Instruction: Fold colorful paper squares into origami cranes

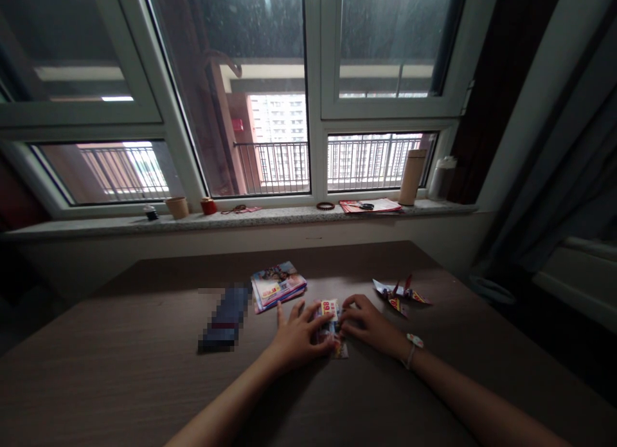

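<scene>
A colourful printed paper (329, 310), showing large red digits on a pale patch, lies on the table, apparently folded narrow. Across its left part my left hand (299, 331) rests with fingers spread, pressing it down. At the paper's right edge my right hand (366, 325) has its fingers curled in, thumb and fingertips closed on the edge; part of the grip is hidden. A bracelet circles my right wrist. Beyond my left hand sits a stack of printed papers (277, 286). To the right of my right hand stand small folded paper shapes (398, 297), which look like paper cranes.
A blurred-out dark flat object (225, 319) lies left of my left hand. Along the stone windowsill (284, 214) stand a paper cup (177, 207), a small red item (208, 206), a bracelet-like ring (325, 206), scissors (366, 206) on papers, and a tall tan bottle (412, 177).
</scene>
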`<state>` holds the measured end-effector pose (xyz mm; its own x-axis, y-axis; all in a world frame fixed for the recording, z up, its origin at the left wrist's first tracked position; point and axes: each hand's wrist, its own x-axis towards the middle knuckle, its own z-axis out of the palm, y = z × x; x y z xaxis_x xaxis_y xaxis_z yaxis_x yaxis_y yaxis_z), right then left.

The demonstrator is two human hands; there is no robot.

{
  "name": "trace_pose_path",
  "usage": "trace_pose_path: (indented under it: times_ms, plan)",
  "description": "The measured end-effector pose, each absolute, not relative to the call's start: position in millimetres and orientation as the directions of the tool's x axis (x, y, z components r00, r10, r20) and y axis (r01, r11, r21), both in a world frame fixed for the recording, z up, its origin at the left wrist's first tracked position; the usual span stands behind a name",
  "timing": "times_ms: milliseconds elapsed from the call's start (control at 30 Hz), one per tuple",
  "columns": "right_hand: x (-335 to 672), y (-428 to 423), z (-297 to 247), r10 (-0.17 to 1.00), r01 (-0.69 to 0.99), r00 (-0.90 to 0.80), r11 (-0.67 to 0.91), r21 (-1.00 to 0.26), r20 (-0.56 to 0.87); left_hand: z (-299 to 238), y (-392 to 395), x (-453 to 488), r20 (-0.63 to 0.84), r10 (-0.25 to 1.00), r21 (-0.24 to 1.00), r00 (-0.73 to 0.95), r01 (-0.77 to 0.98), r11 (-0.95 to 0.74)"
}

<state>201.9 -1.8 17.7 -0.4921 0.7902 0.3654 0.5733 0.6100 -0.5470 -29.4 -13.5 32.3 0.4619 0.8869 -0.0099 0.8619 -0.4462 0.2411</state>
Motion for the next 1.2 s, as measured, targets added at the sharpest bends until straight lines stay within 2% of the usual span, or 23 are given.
trace_pose_path:
  times_ms: [100, 233, 567, 1200]
  plan:
    - [198, -1, 16, 0.842, 0.664, -0.428, 0.539, -0.518, 0.328, 34, -14, -29, -0.017, 0.887, 0.234, 0.461, 0.865, -0.445]
    - [192, -1, 16, 0.853, 0.715, -0.402, 0.52, -0.468, 0.333, 35, -14, -28, -0.032, 0.889, 0.23, 0.456, 0.869, -0.438]
    - [198, -2, 21, 0.834, 0.709, -0.452, 0.551, -0.44, 0.316, 36, -15, -28, -0.032, 0.889, 0.234, 0.457, 0.868, -0.438]
    - [210, -5, 27, 0.815, 0.684, -0.567, 0.545, -0.485, 0.117, 32, -14, -29, -0.011, 0.887, 0.227, 0.462, 0.865, -0.447]
